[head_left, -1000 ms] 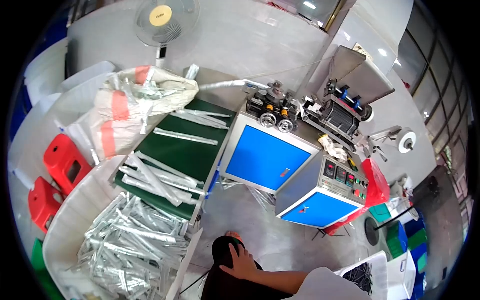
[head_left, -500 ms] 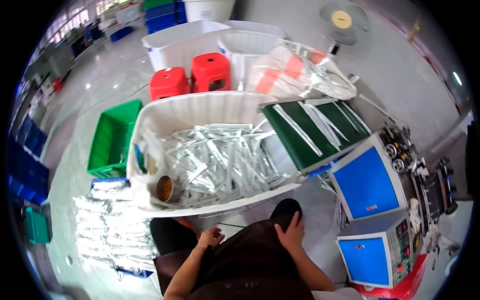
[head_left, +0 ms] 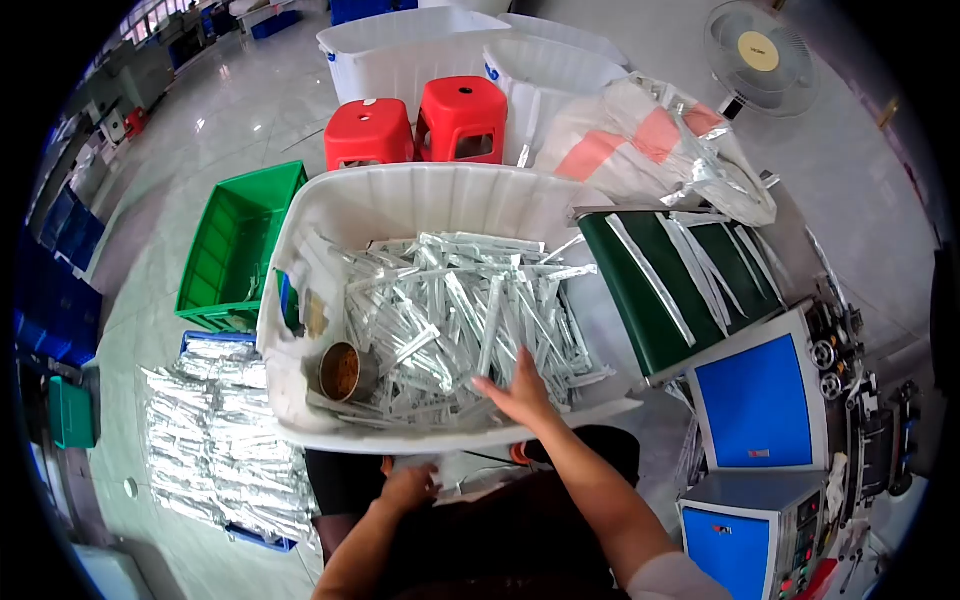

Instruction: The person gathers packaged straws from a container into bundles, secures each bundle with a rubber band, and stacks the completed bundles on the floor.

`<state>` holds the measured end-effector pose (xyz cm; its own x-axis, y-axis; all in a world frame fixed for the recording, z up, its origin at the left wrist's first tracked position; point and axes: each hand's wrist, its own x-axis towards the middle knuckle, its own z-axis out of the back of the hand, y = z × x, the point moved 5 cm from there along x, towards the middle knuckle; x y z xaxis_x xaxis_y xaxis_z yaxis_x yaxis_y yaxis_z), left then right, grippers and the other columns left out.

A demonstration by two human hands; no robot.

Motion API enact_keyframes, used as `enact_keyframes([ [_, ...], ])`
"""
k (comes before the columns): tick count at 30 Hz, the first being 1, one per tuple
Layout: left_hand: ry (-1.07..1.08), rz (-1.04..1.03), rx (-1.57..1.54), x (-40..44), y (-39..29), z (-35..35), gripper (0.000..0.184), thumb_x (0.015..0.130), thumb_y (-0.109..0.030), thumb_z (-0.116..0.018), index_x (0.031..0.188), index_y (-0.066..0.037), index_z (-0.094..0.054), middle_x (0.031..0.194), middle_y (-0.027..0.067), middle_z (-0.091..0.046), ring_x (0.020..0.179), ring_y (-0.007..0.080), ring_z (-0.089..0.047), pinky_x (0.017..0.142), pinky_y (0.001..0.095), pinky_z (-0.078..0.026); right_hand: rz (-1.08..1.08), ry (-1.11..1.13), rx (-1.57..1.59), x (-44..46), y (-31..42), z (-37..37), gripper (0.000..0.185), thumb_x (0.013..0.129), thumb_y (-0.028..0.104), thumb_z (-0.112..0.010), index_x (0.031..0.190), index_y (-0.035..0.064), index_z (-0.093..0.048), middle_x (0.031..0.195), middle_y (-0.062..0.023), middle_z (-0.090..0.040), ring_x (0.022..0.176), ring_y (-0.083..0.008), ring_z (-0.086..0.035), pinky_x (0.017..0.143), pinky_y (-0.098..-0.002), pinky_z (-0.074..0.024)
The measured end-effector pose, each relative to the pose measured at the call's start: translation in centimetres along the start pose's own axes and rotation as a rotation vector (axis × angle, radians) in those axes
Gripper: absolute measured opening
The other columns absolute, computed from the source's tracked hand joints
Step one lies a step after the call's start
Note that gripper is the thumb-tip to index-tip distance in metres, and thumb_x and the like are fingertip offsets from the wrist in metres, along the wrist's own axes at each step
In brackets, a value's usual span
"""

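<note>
Over the near side of a large white tub, my right hand is stretched out with thumb and fingers apart. It holds nothing and is just above a heap of thin silvery foil sachets. I cannot tell whether its fingertips touch them. My left hand stays low in front of my lap, outside the tub's near rim. Its fingers are loosely curled, with nothing visible in them. A round metal tin with a brownish inside sits in the tub's near left corner.
To the right, a green conveyor belt carries several foil strips beside blue-panelled machine cabinets. Left stand a green crate and stacked foil sachets. Beyond the tub are red stools, white bins, a woven sack and a fan.
My right hand has left my thigh and moved forward and left, over the sachets in the tub. My left hand has shifted slightly down and left. The camera view has turned a little.
</note>
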<state>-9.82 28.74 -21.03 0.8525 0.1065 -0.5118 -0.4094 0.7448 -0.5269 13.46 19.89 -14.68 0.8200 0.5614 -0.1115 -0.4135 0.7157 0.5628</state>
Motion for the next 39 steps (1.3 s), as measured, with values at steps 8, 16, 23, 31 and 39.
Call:
enact_keyframes([
  [8, 0.035, -0.182, -0.114, 3.1, -0.6, -1.1, 0.046, 0.076, -0.036, -0.056, 0.111, -0.006, -0.050, 0.103, 0.0139, -0.056, 0.098, 0.0292, -0.052, 0.085, 0.0383, -0.040, -0.702, 0.268, -0.455, 13.2, -12.8, -8.5, 0.126, 0.050, 0.060, -0.071, 0.135, 0.0014, 0.001, 0.139, -0.0243, -0.007, 0.130, -0.0331, -0.005, 0.102, -0.0516, -0.0117],
  [16, -0.098, -0.187, -0.391, 2.6, 2.0, -1.6, 0.032, 0.081, -0.030, -0.050, 0.108, -0.012, -0.054, 0.108, 0.0105, -0.054, 0.101, 0.0269, -0.051, 0.086, 0.0387, -0.040, -0.717, 0.398, -0.406, 13.4, -14.3, -10.4, 0.102, 0.053, 0.044, -0.072, 0.129, -0.0024, -0.022, 0.125, -0.0199, -0.038, 0.115, -0.0313, -0.038, 0.095, -0.0445, -0.0299],
  [23, -0.123, -0.173, -0.706, 3.6, 0.4, 1.3, 0.031, 0.081, -0.026, -0.051, 0.107, -0.009, -0.053, 0.106, 0.0126, -0.055, 0.099, 0.0285, -0.051, 0.083, 0.0368, -0.041, -0.689, 0.421, -0.361, 13.8, -12.4, -9.3, 0.093, 0.054, 0.038, -0.073, 0.125, -0.0034, -0.029, 0.108, -0.0205, -0.054, 0.099, -0.0306, -0.055, 0.083, -0.0375, -0.0444],
  [31, -0.062, -0.444, -0.900, -1.6, -5.1, 15.1, 0.010, 0.076, -0.005, -0.059, 0.086, -0.003, -0.059, 0.078, 0.0099, -0.061, 0.073, 0.0202, -0.060, 0.063, 0.0289, -0.047, -0.636, 0.011, -0.133, 11.3, -10.3, -12.7, 0.077, 0.051, 0.028, -0.075, 0.111, -0.0067, -0.040, 0.106, -0.0259, -0.053, 0.097, -0.0355, -0.054, 0.085, -0.0372, -0.0426],
  [39, -0.581, 0.263, 0.073, 14.5, 12.7, 15.0, 0.052, 0.069, -0.027, -0.068, 0.107, 0.001, -0.046, 0.092, 0.0156, -0.060, 0.082, 0.0310, -0.059, 0.074, 0.0380, -0.046, -0.722, 0.143, -0.007, 10.0, -6.7, -10.1, 0.071, 0.052, 0.018, -0.075, 0.110, -0.0056, -0.041, 0.103, -0.0243, -0.054, 0.096, -0.0361, -0.054, 0.084, -0.0384, -0.0435],
])
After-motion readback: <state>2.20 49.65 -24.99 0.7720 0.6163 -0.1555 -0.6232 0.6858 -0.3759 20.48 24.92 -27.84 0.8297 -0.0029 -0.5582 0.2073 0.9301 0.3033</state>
